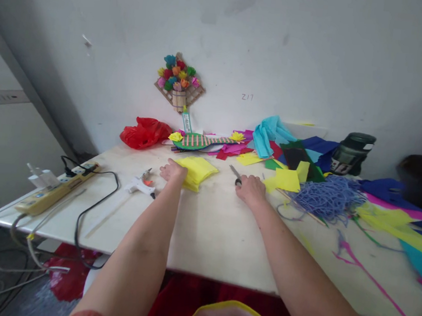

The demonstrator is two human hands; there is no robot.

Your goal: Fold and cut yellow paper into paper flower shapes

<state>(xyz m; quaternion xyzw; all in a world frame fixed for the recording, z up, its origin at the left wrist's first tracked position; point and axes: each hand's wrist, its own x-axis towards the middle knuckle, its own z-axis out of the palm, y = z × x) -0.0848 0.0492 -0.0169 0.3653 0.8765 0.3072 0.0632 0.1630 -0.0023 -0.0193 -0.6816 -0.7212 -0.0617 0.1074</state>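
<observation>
Hands (174, 170) (251, 189) on yellow paper (196, 170), scissors (236, 175)

One head-worn view looks forward and down over the table (210, 238), close.

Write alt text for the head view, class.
A person's left hand rests on a yellow paper stack while the right hand touches scissors on a white table. Coloured paper scraps and blue yarn lie to the right.

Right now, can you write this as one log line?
left hand: on yellow paper stack | right hand: on scissors | nearby: blue yarn, power strip
</observation>
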